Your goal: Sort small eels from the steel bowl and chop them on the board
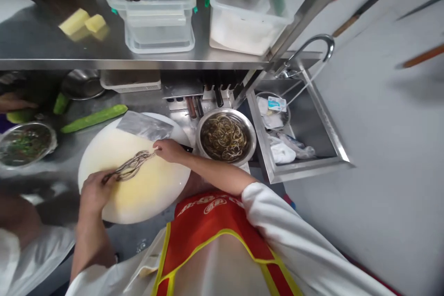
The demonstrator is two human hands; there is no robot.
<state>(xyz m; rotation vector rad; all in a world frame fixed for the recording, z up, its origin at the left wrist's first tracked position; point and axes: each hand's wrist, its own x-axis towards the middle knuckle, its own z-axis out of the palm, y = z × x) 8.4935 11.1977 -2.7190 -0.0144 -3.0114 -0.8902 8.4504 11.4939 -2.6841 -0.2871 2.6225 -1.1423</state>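
Observation:
A bundle of long, thin, dark-and-pale eel strips lies stretched over the round white cutting board. My left hand is closed around the bundle's left end. At the other end, the fingertips of my right hand pinch the strand tips. Behind my right hand, a cleaver rests flat on the board's far side, its black handle partly hidden by that hand. To the right of the board, a steel bowl holds a tangle of similar strips.
A cucumber-like green vegetable lies behind the board. A bowl of chopped greens and a co-worker's arm are at left. Plastic tubs and yellow blocks occupy the shelf. At right is a sink with bagged items.

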